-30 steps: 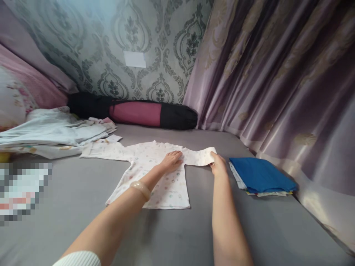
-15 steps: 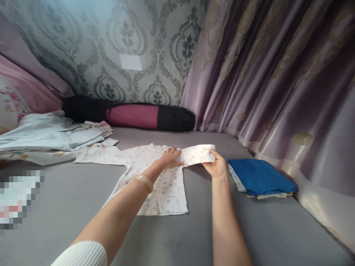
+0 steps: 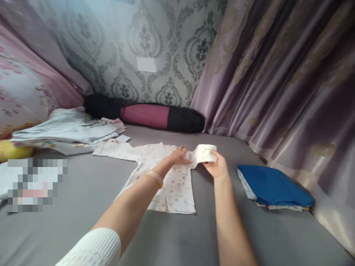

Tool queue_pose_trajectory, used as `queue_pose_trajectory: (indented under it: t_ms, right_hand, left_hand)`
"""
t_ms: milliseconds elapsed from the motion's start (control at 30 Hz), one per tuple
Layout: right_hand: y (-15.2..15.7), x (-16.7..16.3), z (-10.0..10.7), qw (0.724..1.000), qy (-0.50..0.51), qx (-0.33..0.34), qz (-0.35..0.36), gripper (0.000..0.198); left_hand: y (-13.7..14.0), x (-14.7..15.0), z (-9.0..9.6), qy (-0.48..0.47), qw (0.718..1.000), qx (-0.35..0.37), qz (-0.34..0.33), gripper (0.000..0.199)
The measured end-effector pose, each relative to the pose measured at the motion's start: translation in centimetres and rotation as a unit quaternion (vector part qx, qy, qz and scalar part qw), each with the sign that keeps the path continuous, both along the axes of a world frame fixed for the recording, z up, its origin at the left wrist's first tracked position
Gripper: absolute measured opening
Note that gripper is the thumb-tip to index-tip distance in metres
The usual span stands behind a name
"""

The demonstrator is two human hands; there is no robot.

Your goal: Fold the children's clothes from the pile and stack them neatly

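Note:
A small white long-sleeved shirt (image 3: 174, 188) with a pale print lies spread on the grey sheet. My left hand (image 3: 180, 156) rests flat on it near the right shoulder, fingers spread. My right hand (image 3: 217, 165) pinches the cuff end of the right sleeve (image 3: 206, 153), raised a little off the sheet and bent back toward the shirt body. The other sleeve (image 3: 113, 150) stretches out flat to the left. Part of the shirt's left side is hidden under my left forearm.
A folded blue cloth (image 3: 274, 184) tops a small stack at the right. Crumpled pale clothes (image 3: 72, 129) lie at the left. A black and maroon long bag (image 3: 144, 115) lies along the wall, beside purple curtains (image 3: 249, 74). A yellow object (image 3: 13, 149) shows at the left edge.
The right sleeve, earlier stretched out straight, is now shortened and bent inward in my right hand. My left hand stays on the shoulder. The view has turned slightly left.

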State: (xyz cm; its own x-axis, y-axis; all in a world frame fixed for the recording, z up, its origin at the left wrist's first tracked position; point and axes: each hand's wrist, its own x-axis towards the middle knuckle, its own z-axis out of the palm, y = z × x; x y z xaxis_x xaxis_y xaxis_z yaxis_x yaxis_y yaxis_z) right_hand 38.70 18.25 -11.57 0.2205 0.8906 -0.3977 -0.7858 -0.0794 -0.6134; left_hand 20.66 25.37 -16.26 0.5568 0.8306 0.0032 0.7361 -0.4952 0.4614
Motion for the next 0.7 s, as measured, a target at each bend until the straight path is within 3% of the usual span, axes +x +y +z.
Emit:
queue_pose_trajectory:
  t_ms: [167, 300, 467, 700]
  right_hand:
    - [1.2, -1.1, 0.4, 0.998, -0.053, -0.026, -0.008, 0.016]
    - [2.8, -2.8, 0.8, 0.995, -0.085, -0.044, 0.003, 0.016]
    - [4.7, -5.8, 0.5, 0.989, -0.117, -0.089, -0.007, 0.012]
    - [6.4, -9.3, -1.9, 0.981, -0.157, -0.111, -0.016, 0.012]
  left_hand:
    - [-1.3, -3.9, -0.8, -0.209, 0.971, -0.031, 0.113, 0.060]
    - [-2.4, -7.8, -1.2, -0.281, 0.937, -0.075, 0.193, 0.050]
    - [-3.8, -11.1, -2.0, -0.352, 0.902, -0.099, 0.229, 0.042]
    - [-4.2, -11.6, -3.3, -0.422, 0.869, -0.106, 0.236, 0.036]
